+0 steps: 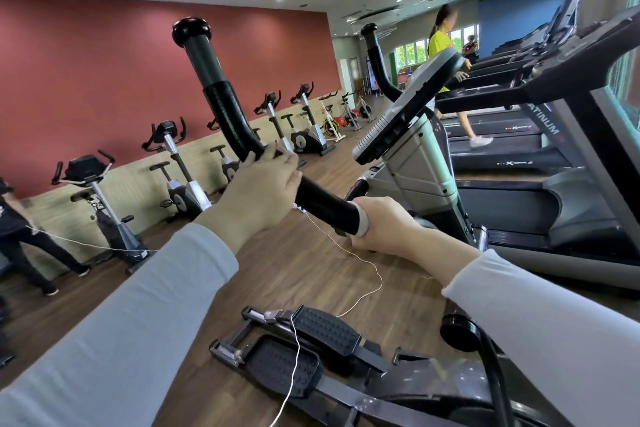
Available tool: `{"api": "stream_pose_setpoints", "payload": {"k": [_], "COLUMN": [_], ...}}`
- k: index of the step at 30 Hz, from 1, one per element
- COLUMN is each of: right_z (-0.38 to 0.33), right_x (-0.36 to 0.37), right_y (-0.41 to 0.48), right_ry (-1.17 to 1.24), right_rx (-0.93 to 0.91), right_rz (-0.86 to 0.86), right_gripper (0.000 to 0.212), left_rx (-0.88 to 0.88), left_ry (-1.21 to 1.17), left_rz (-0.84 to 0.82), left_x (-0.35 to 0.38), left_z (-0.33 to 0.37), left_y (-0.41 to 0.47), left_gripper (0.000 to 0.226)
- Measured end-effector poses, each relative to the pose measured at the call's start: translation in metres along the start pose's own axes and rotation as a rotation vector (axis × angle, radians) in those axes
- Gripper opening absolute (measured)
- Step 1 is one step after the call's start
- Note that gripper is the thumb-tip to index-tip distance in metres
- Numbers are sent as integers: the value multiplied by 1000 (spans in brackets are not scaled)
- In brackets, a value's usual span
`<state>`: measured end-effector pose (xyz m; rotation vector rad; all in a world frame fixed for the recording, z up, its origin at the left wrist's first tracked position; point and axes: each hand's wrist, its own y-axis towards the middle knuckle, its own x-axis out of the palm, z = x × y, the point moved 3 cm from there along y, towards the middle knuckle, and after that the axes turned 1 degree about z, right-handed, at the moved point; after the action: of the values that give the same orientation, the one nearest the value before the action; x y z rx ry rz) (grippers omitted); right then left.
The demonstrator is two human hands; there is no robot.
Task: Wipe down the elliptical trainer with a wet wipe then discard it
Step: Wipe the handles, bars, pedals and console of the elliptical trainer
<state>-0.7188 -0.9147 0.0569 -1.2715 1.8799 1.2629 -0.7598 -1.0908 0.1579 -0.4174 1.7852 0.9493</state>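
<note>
At elliptical trainer handlebar (221,97), left hand (263,184) wrapping fingers round its bend, right hand (384,225) clamping fingers round lower end

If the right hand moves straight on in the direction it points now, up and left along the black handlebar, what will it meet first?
Most likely the left hand, which grips the same handlebar higher up; only bare bar lies between it and the right hand. Depth is hard to judge.
</note>
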Motion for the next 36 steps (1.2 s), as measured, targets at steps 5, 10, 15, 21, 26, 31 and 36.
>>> {"api": "stream_pose_setpoints", "payload": {"k": [5, 10, 15, 21, 26, 31, 36], "right_z": [21, 39, 53, 52, 45, 36, 55], "right_x": [-1, 2, 6, 5, 3, 12, 22], "right_y": [-3, 0, 8, 9, 6, 9, 6], "right_ry": [-22, -43, -134, -143, -94, 5, 111], "right_rx": [-22, -37, -70, -145, -157, -211, -236], "right_rz": [-30, -69, -135, -126, -96, 42, 183], "right_gripper": [12, 9, 12, 8, 17, 17, 20], "left_rx": [140, 192, 181, 79, 40, 7, -8], "left_ry": [-93, -45, 69, 70, 59, 51, 25], "left_rz": [-47, -205, -219, -206, -167, -109, -45], "left_x": [11, 23, 30, 34, 35, 35, 37], "left_z": [47, 74, 82, 89, 92, 94, 97], "left_y": [-4, 1, 3, 6, 6, 6, 5], "left_gripper": [50, 49, 45, 43, 29, 34, 35]}}
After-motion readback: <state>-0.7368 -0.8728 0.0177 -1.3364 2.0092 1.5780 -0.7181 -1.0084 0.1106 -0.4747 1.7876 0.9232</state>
